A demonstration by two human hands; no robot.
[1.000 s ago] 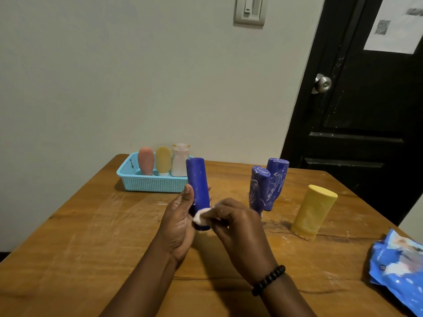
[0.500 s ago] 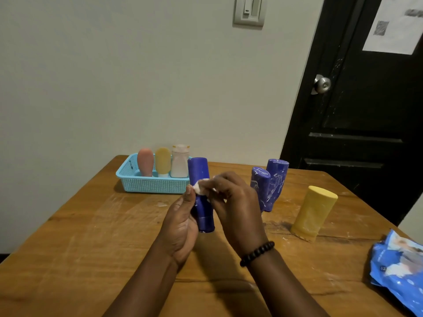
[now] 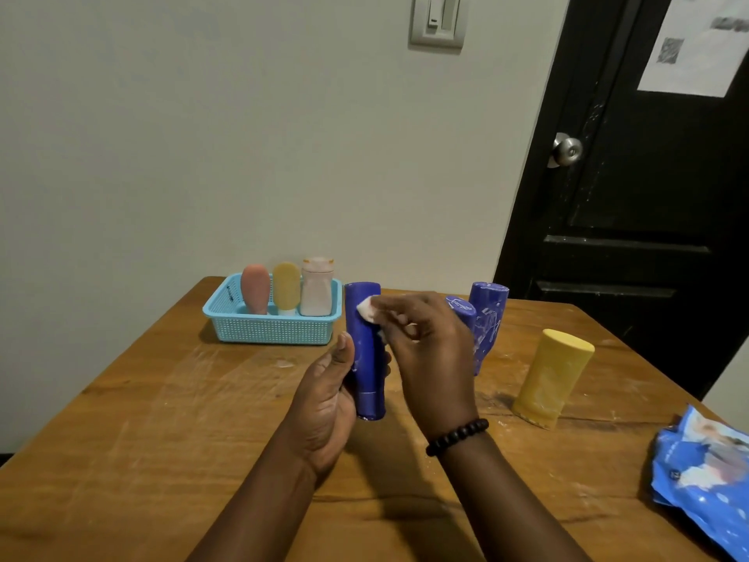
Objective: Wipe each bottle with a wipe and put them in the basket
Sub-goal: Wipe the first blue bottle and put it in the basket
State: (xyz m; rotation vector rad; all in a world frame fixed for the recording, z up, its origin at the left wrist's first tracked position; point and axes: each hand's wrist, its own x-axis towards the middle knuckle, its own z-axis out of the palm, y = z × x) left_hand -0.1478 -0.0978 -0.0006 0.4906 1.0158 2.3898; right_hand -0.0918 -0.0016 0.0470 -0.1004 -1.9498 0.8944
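Blue cylindrical plastic bottle is upright just above the wooden table, right of the light blue mesh plastic basket, with the left hand wrapped around its lower half, thumb up the front. Right hand pinches a small white wipe against the bottle's top. Basket already has a pink bottle, a small yellow bottle and a pale capped bottle standing in it.

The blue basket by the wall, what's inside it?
The basket holds three upright bottles: a pink one, a yellow one and a pale capped one. Its wall hides their bases.
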